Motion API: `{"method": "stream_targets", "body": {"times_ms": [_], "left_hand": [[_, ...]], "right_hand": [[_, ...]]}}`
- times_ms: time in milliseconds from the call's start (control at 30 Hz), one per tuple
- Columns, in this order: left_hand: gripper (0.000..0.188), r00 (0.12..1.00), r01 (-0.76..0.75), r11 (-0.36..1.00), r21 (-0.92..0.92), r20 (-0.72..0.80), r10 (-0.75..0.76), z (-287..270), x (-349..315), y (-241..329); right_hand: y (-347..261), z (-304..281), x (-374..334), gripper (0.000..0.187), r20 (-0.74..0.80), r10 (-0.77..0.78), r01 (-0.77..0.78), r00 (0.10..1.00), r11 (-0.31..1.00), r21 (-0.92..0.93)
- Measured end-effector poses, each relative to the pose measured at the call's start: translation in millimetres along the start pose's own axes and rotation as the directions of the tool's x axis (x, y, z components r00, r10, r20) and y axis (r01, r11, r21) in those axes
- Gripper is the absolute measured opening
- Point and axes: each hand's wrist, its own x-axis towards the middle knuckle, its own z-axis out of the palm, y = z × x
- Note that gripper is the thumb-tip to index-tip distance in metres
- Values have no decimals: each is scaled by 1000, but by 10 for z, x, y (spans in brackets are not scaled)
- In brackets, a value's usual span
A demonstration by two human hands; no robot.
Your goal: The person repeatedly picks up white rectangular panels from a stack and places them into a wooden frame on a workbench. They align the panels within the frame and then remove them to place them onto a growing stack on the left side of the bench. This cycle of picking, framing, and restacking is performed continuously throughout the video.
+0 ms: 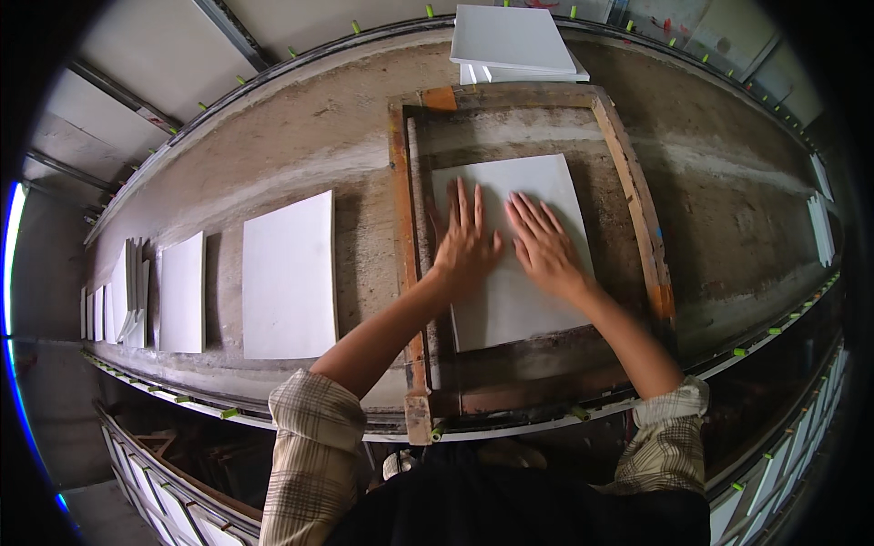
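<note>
A white rectangular sheet [514, 309] lies within a worn wooden frame [630, 173] on the long table. My left hand [466, 244] rests on the sheet's left part, its fingers stretched out toward the far side. Beside it my right hand [548, 253] lies flat, the fingers spread and angled to the upper left. Neither hand grips anything. Whether a thin mesh spans the frame over the sheet I cannot tell.
Left of the frame, a white sheet [289, 278] and another white sheet [184, 293] lie on the brown-stained table [300, 136], with several more beyond. A stack of white panels [510, 38] stands behind the frame. Green clips [228, 413] line the table's edges.
</note>
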Motion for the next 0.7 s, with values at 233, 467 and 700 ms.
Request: {"method": "stream_targets", "body": {"times_ms": [233,467,700], "left_hand": [[73,989,137,983,-123,-38,-143,191,511,-42],[75,973,185,959,-217,-99,-210,180,199,43],[80,989,58,998,26,137,-61,-193,-590,459]], "right_hand": [[430,329,484,48,-196,220,-243,956,965,-100],[286,385,305,56,-285,318,-374,904,913,-166],[-277,-25,-513,70,-14,184,-185,983,980,-76]]}}
